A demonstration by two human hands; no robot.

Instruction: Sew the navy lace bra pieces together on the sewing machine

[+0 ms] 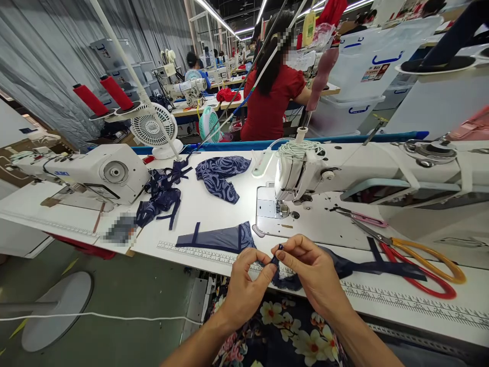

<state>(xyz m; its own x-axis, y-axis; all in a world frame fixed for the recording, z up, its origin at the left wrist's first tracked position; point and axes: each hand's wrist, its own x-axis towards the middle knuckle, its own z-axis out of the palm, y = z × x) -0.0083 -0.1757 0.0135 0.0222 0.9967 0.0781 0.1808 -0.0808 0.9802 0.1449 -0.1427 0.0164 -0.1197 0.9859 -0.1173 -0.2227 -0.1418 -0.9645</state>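
Note:
Both hands meet at the table's front edge, just below the sewing machine [294, 178]. My left hand [248, 280] pinches one side of a navy fabric piece [286, 281], thumb against index finger. Close beside it, my right hand [311, 270] pinches a small fold of the same piece. The fabric hangs between the fingers and trails right along the table as a dark strip. A navy mesh panel [214, 238] with a patterned end lies flat left of my hands. Farther back are patterned navy cut pieces [221, 176].
Large scissors [420, 260] with orange and red handles lie at the right, near small pink-handled snips [362, 216]. Bunched navy garments [160, 196] lie by a second sewing machine [110, 173]. A white fan [155, 125] stands behind. A person in red [267, 102] sits ahead.

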